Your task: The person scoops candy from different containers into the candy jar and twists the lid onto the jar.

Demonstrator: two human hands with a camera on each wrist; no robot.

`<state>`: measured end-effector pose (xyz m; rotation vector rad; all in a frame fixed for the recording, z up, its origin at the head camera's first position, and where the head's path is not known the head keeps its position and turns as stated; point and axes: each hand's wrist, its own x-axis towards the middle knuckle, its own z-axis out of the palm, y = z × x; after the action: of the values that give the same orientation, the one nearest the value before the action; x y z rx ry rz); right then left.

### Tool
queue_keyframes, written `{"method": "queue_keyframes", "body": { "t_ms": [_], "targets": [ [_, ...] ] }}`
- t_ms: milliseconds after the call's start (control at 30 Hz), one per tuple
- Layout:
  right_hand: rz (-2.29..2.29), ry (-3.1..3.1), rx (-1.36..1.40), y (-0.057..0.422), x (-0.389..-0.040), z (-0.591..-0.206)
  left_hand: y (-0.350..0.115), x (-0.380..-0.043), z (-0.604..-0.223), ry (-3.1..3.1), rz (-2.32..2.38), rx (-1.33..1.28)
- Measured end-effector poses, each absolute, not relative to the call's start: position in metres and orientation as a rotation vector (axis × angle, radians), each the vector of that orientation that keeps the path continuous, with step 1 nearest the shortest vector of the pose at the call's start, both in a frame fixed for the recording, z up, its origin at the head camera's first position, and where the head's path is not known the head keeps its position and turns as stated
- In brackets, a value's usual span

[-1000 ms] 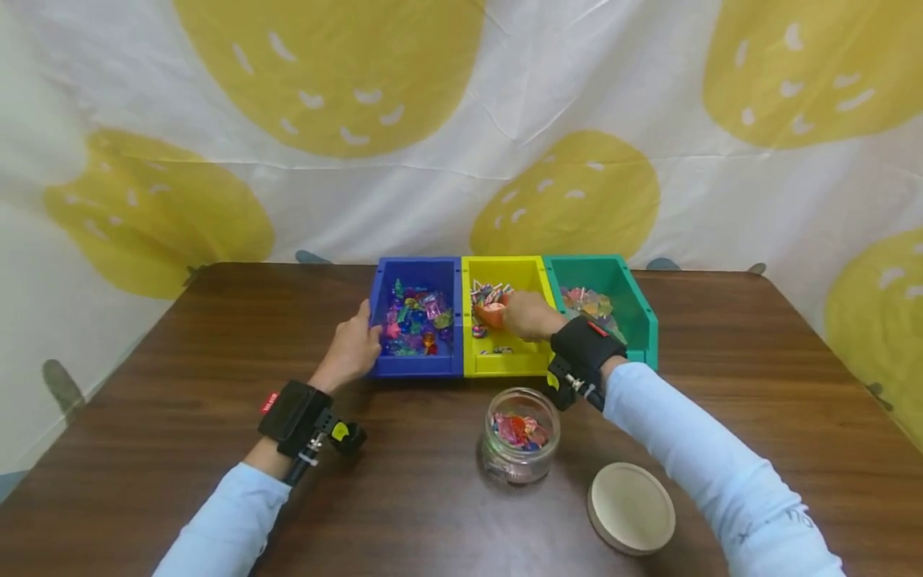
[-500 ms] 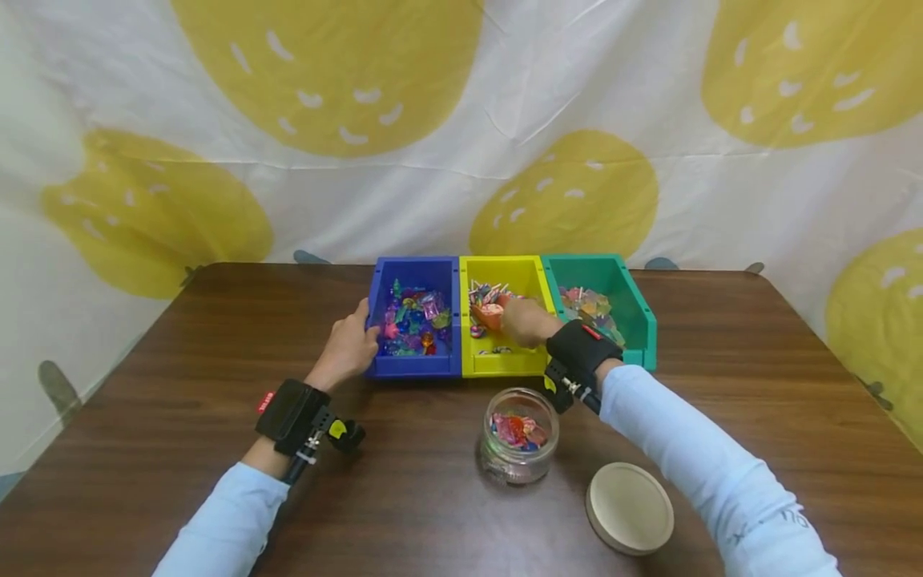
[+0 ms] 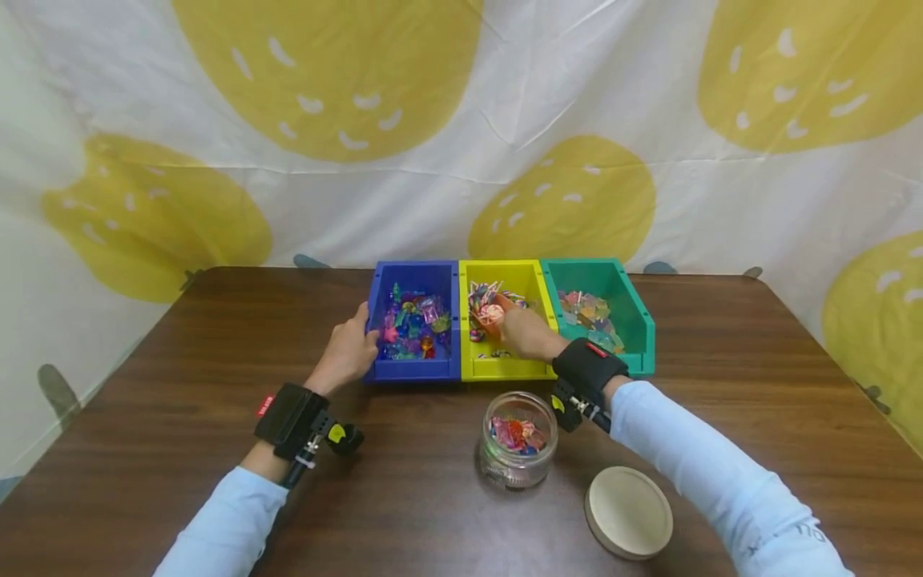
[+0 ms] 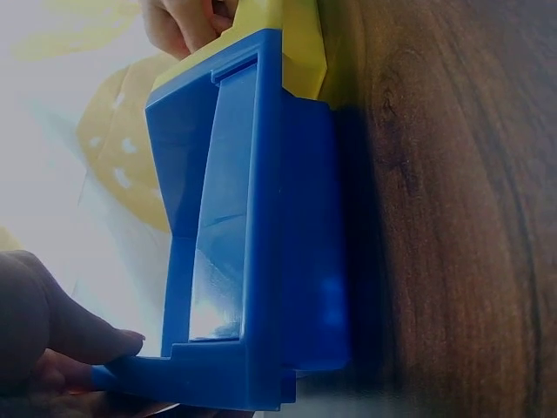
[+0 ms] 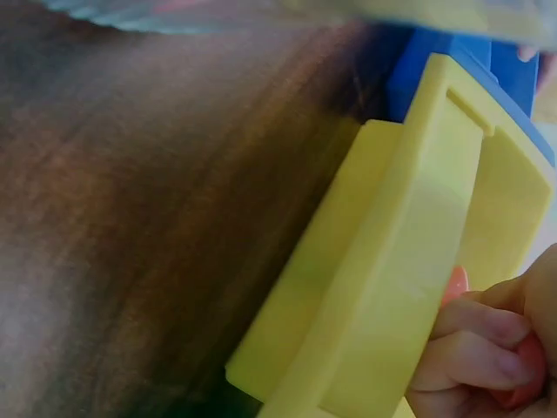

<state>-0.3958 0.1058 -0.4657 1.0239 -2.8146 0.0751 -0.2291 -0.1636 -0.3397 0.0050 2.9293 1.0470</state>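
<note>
My left hand (image 3: pixel 346 349) grips the left wall of the blue bin (image 3: pixel 414 370), with its thumb on the rim in the left wrist view. Inside that bin lie colourful translucent plastic gems (image 3: pixel 413 324). Over the yellow bin (image 3: pixel 508 369), my right hand (image 3: pixel 530 332) holds a small orange scoop (image 3: pixel 493 328) by its handle, fingers curled round it in the right wrist view. Striped candy-like pieces (image 3: pixel 485 293) lie at and around the scoop's mouth. A round swirled piece (image 3: pixel 493 313) shows in the scoop.
A glass jar (image 3: pixel 517 473) without its lid stands in front of the yellow bin, partly filled with colourful pieces. The cream lid (image 3: pixel 629 511) lies to its right, near my right forearm. Adjoining on the right, a green bin (image 3: pixel 640 328) contains pale translucent pieces.
My right hand and the scoop have shifted slightly within the yellow bin, toward me. More striped pieces show around the scoop. The left hand keeps its hold on the blue bin.
</note>
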Motion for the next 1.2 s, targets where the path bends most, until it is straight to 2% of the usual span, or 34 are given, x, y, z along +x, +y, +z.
{"method": "queue_keyframes", "body": {
  "t_ms": [67,167,233,400,467,533,600,800,900,1200],
  "targets": [
    [0.174,-2.845,0.996,0.108,-0.405,-0.477,-0.164,-0.229,-0.34,2.915,1.058,-0.004],
    [0.252,-2.833,0.947,0.116,-0.444,-0.52,-0.164,-0.228,-0.34,2.906,1.072,-0.009],
    [0.277,-2.815,0.939,0.117,-0.444,-0.521,-0.164,-0.228,-0.34,2.908,1.07,-0.013],
    [0.342,-2.851,0.934,0.104,-0.366,-0.439,-0.164,-0.228,-0.34,2.928,1.063,0.004],
    [0.343,-2.82,0.942,0.104,-0.355,-0.429,-0.164,-0.228,-0.341,2.935,1.063,0.013],
    [0.351,-2.777,0.939,0.108,-0.362,-0.439,-0.164,-0.228,-0.341,2.955,1.059,0.027],
    [0.453,-2.849,0.889,0.106,-0.348,-0.423,-0.164,-0.227,-0.341,2.963,1.059,0.031],
    [0.867,-3.038,0.639,0.094,-0.276,-0.342,-0.164,-0.228,-0.341,2.942,1.067,0.033],
    [0.957,-3.021,0.621,0.095,-0.26,-0.326,-0.164,-0.228,-0.341,2.932,1.064,0.028],
    [1.063,-2.999,0.593,0.104,-0.249,-0.316,-0.165,-0.227,-0.341,2.926,1.082,0.041]
  ]
}}
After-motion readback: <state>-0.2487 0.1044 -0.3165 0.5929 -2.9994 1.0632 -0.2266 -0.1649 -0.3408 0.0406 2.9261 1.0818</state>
